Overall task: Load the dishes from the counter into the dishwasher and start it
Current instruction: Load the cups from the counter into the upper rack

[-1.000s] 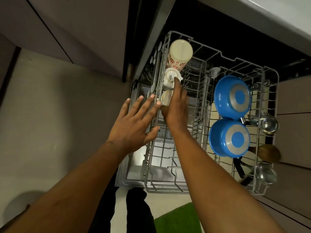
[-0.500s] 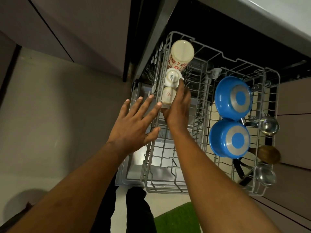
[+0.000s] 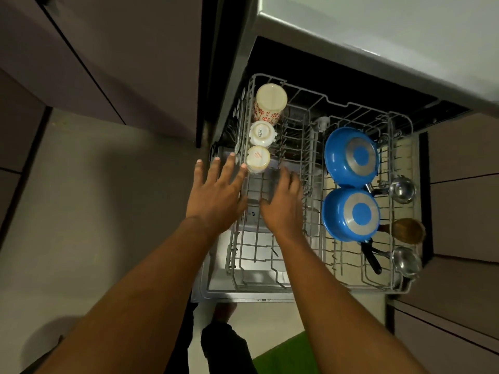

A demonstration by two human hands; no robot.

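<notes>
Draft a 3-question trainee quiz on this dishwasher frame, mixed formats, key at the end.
1. Multiple choice: how many cups stand upside down in a row along the left side of the rack? A) two B) three C) five
2. True or false: both blue pans sit bottom up in the rack.
3. Short answer: which utensil lies between the two steel ladles at the rack's right edge?

Key: 1) B. 2) True. 3) The wooden spoon.
</notes>
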